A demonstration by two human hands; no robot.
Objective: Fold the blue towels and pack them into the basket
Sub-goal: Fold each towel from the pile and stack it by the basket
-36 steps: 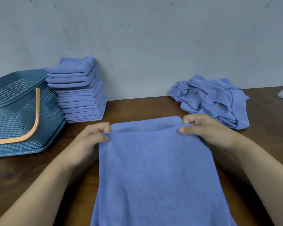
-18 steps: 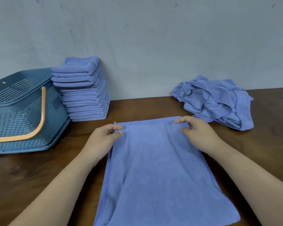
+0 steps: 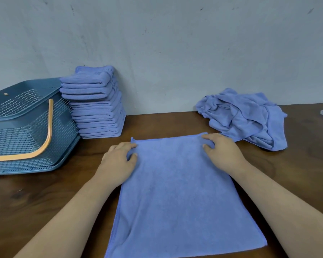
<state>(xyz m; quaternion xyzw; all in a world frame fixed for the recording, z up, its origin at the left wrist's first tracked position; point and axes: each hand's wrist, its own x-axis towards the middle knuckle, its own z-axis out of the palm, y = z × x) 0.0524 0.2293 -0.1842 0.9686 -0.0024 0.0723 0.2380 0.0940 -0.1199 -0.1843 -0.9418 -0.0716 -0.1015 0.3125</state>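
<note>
Folding looks well along, packing not begun. A tall stack (image 3: 95, 108) of folded towels stands against the wall, just beside the basket (image 3: 26, 131), which sits tilted at the table's (image 3: 306, 174) left end with no towel visible in it. One towel (image 3: 181, 192) lies flat on the table in front of the person; the left hand (image 3: 117, 164) pinches its far left corner and the right hand (image 3: 224, 153) its far right corner, so it seems to be early in its folds. A crumpled pile (image 3: 244, 118) of unfolded towels waits at the back right, near the right hand but apart from the flat towel. Left to do, I judge: this towel, that pile, then loading everything. The basket's orange handle (image 3: 45, 138) hangs across its side and may hinder loading.
</note>
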